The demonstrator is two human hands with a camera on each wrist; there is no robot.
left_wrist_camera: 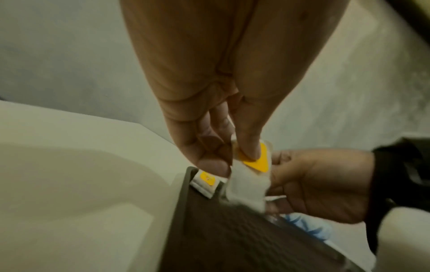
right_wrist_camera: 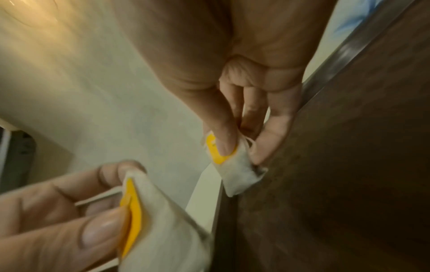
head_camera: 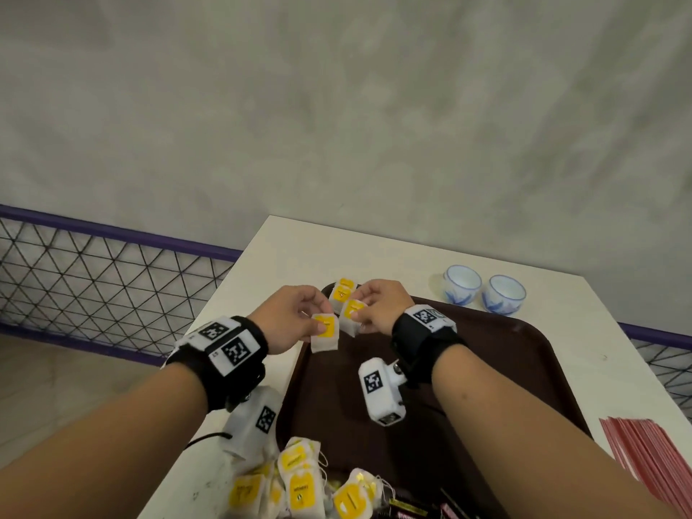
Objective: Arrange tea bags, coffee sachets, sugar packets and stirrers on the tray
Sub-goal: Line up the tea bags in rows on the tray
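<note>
Over the far left corner of the dark brown tray, each hand holds a white tea bag with a yellow tag. My left hand pinches one tea bag between thumb and fingers; the same tea bag hangs from that hand in the left wrist view. My right hand pinches a second tea bag, which shows as a tea bag just above the tray. A third tea bag lies flat in the tray's far corner.
A heap of tea bags lies at the tray's near left edge, with dark sachets beside it. Red stirrers lie on the white table at right. Two blue-and-white cups stand behind the tray. A mesh railing runs at left.
</note>
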